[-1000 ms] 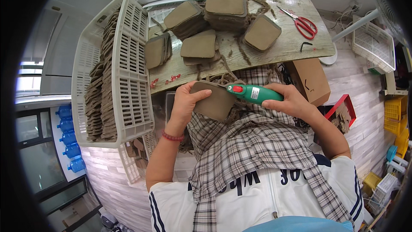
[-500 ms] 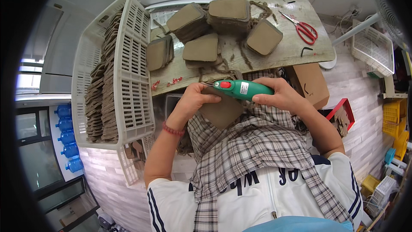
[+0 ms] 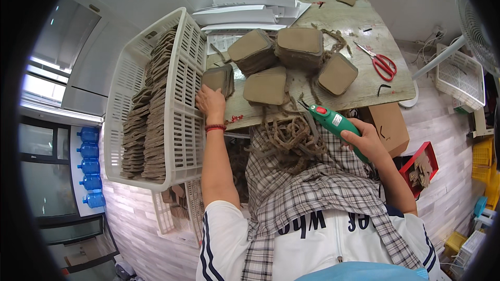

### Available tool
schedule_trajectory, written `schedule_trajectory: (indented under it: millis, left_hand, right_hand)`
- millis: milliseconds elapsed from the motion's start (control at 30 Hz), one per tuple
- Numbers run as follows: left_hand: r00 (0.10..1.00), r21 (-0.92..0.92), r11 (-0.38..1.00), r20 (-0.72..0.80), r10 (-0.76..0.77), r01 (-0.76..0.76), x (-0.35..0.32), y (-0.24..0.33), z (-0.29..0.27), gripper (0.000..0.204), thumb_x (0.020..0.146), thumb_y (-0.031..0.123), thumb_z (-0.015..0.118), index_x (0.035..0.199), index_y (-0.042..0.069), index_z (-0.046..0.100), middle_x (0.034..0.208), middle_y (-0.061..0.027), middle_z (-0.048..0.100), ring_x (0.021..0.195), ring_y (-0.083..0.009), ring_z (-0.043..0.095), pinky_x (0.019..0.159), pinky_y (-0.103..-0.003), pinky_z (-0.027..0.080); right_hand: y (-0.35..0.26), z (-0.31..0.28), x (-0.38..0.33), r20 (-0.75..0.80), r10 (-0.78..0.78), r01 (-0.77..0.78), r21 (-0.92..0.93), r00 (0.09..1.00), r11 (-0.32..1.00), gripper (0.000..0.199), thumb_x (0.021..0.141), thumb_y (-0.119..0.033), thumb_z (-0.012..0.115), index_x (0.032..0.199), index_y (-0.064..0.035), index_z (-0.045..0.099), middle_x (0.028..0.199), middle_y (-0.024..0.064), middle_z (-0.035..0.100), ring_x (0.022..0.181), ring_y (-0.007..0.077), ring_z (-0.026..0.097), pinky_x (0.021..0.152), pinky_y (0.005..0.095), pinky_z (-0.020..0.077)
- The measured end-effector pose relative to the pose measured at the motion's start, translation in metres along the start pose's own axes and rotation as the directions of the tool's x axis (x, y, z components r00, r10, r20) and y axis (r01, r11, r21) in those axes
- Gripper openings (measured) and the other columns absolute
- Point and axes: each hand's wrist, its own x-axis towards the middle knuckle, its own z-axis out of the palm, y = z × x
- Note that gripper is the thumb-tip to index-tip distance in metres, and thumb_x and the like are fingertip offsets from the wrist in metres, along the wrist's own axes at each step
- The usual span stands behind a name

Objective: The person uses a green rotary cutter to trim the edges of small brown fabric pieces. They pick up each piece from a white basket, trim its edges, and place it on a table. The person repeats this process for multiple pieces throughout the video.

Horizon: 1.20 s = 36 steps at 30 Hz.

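My right hand (image 3: 364, 140) is wrapped round a pair of green electric scissors (image 3: 333, 119) with a red switch, its two-pronged tip pointing up and left over the table's front edge. At the table's left, beside the crate, my left hand (image 3: 211, 103) has its fingers curled against a brown pad in a small leaning stack (image 3: 219, 79); the fingertips are partly hidden. More brown rounded pads stand in piles (image 3: 250, 52) across the table. A heap of frayed brown trimmings (image 3: 291, 140) lies on my plaid apron.
A white slatted crate (image 3: 174, 140) packed with brown pads stands left of the table (image 3: 364, 31). Red-handled scissors (image 3: 384, 66) and a black hex key (image 3: 384, 89) lie at right. White papers (image 3: 239, 16) lie behind. A cardboard box (image 3: 389, 125) and red tray (image 3: 432, 156) sit lower right.
My left hand has moved left from my lap to the small stack by the crate. The pad held over my lap is gone from there, uncovering the trimmings. The electric scissors have shifted right and tilted upward.
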Motion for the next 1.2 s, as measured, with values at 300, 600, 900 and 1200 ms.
schedule_trajectory:
  millis: [300,600,900,1200]
  left_hand:
    - [0.936,-0.606,0.759,-0.067,-0.347,0.238,-0.032,-0.007,0.014,0.063,0.069,0.010,0.082,0.121,-0.005,0.048,0.121,-0.0199,0.052,0.112,-0.0365,0.049,0.096,-0.043,0.041]
    - [0.855,-0.782,-0.566,0.459,-0.241,0.260,-0.103,0.060,-0.069,0.049,0.085,-0.006,0.065,0.129,0.003,0.048,0.123,-0.0094,0.057,0.110,-0.0242,0.056,0.097,-0.040,0.048]
    - [0.906,-0.715,-0.633,0.420,-0.050,0.297,-0.127,0.116,-0.096,0.049,0.083,-0.011,0.063,0.127,0.006,0.049,0.122,-0.0076,0.058,0.110,-0.0228,0.057,0.098,-0.039,0.048]
    - [0.926,-0.748,-0.577,0.375,0.043,0.329,-0.143,0.132,-0.095,0.051,0.084,-0.012,0.060,0.129,0.007,0.047,0.125,-0.0076,0.056,0.114,-0.0243,0.055,0.100,-0.041,0.047]
  right_hand:
    - [-0.005,0.017,0.005,0.021,-0.009,0.009,0.004,1.000,1.000,0.036,0.086,-0.023,0.070,0.113,-0.0004,0.062,0.074,0.0000,0.058,0.058,0.0051,0.051,0.053,0.0216,0.0429]
    - [-0.030,0.048,0.003,-0.041,-0.185,0.176,-0.154,0.982,0.972,0.046,0.086,-0.030,0.071,0.118,0.0003,0.060,0.086,0.0072,0.066,0.070,0.0098,0.059,0.063,0.0258,0.0482]
    - [-0.033,0.046,-0.011,-0.102,-0.228,0.203,-0.211,0.968,0.956,0.043,0.086,-0.029,0.071,0.116,-0.0003,0.060,0.084,0.0059,0.065,0.071,0.0093,0.059,0.064,0.0254,0.0477]
    - [-0.038,0.041,-0.017,-0.131,-0.209,0.189,-0.149,0.969,0.971,0.042,0.085,-0.028,0.072,0.115,-0.0003,0.061,0.083,0.0072,0.066,0.070,0.0098,0.060,0.063,0.0262,0.0492]
